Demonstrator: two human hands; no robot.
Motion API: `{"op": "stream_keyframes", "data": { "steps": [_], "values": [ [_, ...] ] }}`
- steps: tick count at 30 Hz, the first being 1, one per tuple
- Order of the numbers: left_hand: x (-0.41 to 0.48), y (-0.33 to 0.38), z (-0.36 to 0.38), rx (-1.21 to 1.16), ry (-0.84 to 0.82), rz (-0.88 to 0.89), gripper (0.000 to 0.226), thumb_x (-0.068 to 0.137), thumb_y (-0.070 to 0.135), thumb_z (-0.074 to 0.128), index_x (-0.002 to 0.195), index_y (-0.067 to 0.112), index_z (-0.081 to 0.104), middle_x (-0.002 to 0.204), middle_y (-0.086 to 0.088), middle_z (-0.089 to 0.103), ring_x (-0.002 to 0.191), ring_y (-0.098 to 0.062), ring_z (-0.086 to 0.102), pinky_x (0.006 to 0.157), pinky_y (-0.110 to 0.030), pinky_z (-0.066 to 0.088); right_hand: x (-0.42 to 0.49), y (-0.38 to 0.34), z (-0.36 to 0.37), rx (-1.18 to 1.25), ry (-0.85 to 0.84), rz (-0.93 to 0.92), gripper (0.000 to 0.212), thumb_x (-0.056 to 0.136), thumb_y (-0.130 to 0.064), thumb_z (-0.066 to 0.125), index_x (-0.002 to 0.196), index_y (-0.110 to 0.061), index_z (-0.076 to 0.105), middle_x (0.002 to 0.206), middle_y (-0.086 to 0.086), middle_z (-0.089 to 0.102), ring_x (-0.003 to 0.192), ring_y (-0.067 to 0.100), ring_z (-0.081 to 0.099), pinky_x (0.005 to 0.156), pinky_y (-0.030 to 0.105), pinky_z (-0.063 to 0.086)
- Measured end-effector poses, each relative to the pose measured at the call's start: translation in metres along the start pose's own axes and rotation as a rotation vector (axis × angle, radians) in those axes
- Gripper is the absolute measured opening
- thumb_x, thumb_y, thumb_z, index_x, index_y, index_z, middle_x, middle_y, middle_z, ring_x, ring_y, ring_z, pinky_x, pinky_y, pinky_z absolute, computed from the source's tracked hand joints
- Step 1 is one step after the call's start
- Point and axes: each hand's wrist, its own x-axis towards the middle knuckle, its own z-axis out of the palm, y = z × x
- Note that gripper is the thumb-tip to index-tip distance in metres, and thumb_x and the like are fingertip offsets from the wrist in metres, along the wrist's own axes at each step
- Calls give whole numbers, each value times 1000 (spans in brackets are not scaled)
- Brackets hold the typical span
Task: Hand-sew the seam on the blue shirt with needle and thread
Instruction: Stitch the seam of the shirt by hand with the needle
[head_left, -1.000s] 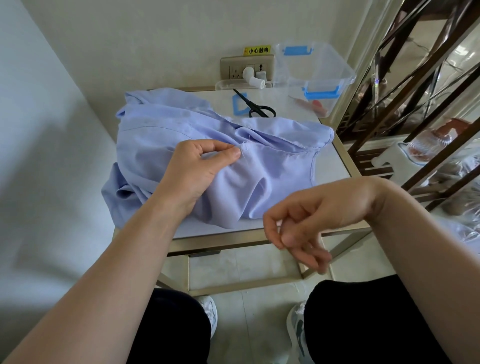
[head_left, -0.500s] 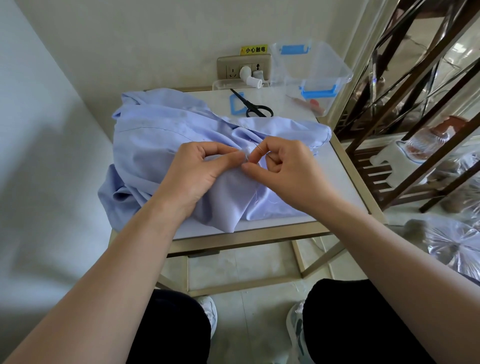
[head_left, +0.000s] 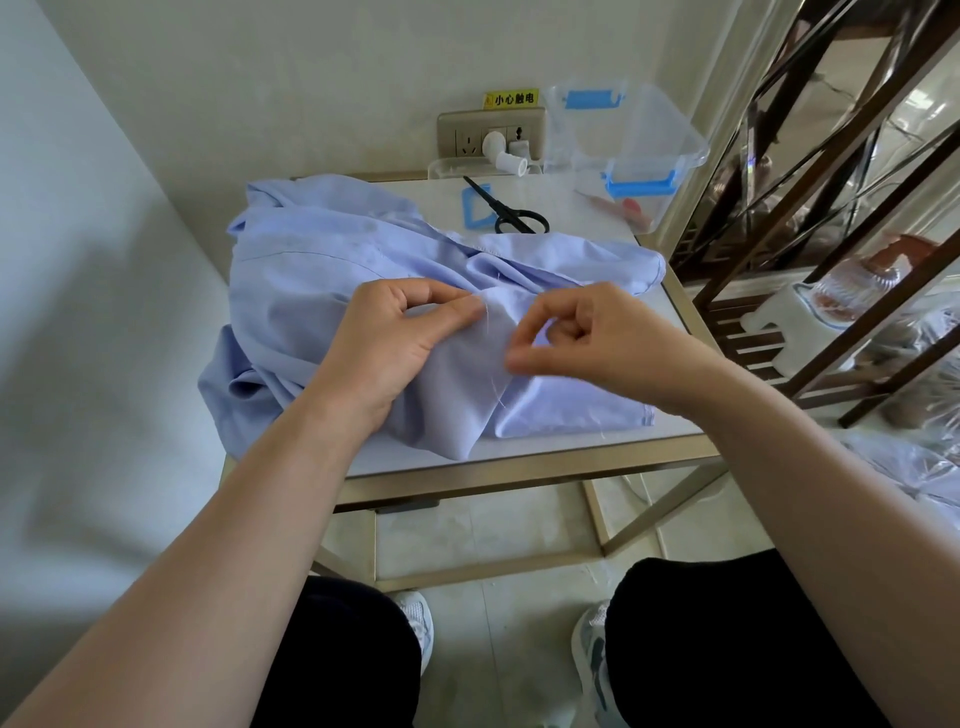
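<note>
Right hand has drawn away from the left thumb, which it met half a second ago, and now sits a little toward 3 o'clock of it. The left hand keeps the same place on the cloth.

Head view: the blue shirt lies crumpled over most of the counter, with one fold hanging over the near edge at 6 o'clock. The left hand's fingers are curled, and thumb and forefinger pinch a fold of the shirt near the middle of the heap. A pale thread runs from that pinch down toward 6 o'clock across the cloth, and its loose end lies on the shirt. The right hand's thumb and forefinger are closed tip to tip on the thread just at 3 o'clock of the left thumb, the other fingers curled into the palm. The tips are blurred, and I cannot make out the needle.

Toward 12 o'clock of the shirt, on the bare counter, black scissors lie with a blade across a small blue frame. At 1 o'clock a clear plastic box with blue clips stands at the counter's far corner. On the wall behind it are a socket plate with a white plug and, above it, a yellow label. At 3 o'clock, beyond dark rails, stands a white stool. Dark trousers and pale shoes show at 6 o'clock.
</note>
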Motion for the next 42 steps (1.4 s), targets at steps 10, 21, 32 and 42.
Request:
{"op": "stream_keyframes", "data": {
  "steps": [10,21,32,42],
  "values": [
    [-2,2,0,-10,-70,7,7,84,21,75,80,17,79,83,-6,76,78,-13,67,83,-35,54,11,4,20,49,280,-84,17,85,-22,75,80,-7,68,44,-11,25,47,8,23,48,18,20],
    [-2,3,-3,20,-118,21,7,85,21,73,83,17,79,87,-3,76,80,-12,67,83,-32,53,9,3,4,215,210,-54,20,96,-16,59,114,-22,63,56,8,28,50,12,24,48,18,24],
    [-3,-4,-22,266,-223,256,25,73,28,75,89,28,56,87,11,62,63,-20,49,64,-22,43,12,13,6,147,152,10,19,91,-16,67,80,-6,58,56,6,28,43,5,22,44,9,25],
    [-6,-5,-24,333,-149,313,18,79,31,80,73,19,68,58,12,57,57,-6,45,56,-16,36,16,16,10,109,164,-24,23,90,-17,69,81,1,57,55,5,29,48,7,23,49,14,25]
  ]
}}
